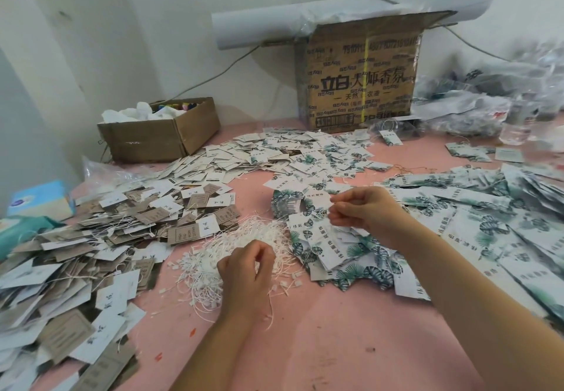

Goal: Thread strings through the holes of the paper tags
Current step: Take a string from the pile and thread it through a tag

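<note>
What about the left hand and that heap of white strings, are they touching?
Touching. The head view shows the left hand sunk into the strings, fingers curled among them, with one strand trailing from under the palm.

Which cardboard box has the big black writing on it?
The tall brown cardboard box at the back against the wall. The low brown cardboard box to its left has plain sides and is open, with white stuff inside.

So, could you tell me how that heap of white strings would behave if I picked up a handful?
Probably floppy: the white strings lie curled and tangled. Likely to snag, so several may lift together. Seemingly very light; one strand dangles below the left hand.
</note>
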A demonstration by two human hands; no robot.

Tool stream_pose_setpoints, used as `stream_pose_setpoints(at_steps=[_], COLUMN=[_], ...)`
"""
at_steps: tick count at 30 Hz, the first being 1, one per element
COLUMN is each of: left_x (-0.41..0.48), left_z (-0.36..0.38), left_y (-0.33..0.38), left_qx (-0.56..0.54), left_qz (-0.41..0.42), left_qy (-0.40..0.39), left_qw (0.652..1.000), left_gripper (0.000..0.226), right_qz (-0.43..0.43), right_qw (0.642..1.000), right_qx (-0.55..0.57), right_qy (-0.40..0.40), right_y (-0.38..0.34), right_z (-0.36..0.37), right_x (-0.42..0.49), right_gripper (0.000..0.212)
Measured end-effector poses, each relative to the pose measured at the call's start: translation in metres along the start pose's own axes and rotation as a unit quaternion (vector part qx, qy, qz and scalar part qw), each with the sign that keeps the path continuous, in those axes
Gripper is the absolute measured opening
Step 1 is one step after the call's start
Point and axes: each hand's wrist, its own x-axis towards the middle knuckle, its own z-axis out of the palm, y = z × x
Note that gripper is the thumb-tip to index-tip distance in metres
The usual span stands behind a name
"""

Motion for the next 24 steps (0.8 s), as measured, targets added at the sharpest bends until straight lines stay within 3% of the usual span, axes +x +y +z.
stream_pose_setpoints(at_steps=[4, 12, 19, 21, 24], left_x=[0.008, 0.04, 0.067, 0.073, 0.081], left_z=[0.0, 0.007, 0.032, 0.039, 0.045], left_y=[0.006, 0.015, 0.016, 0.016, 0.015], left_qx=[0.024, 0.058, 0.092, 0.097, 0.108], left_qz=[0.015, -0.019, -0.044, -0.047, -0.041], left_qy=[-0.008, -0.034, -0.046, -0.054, -0.068], left_qw=[1.0, 0.998, 0.994, 0.993, 0.991], left_gripper=[0.02, 0.02, 0.02, 0.02, 0.021], right_qz=[-0.007, -0.024, 0.092, 0.103, 0.066], right_qw=[0.998, 0.992, 0.934, 0.95, 0.983], right_qx=[0.053, 0.016, 0.308, 0.249, 0.038], right_qy=[0.029, 0.123, 0.159, 0.159, 0.166], right_y=[0.0, -0.002, -0.012, -0.015, -0.015], right_z=[0.01, 0.026, 0.039, 0.04, 0.039], right_x=[0.012, 0.051, 0.085, 0.092, 0.102], right_gripper=[0.004, 0.01, 0.009, 0.01, 0.014])
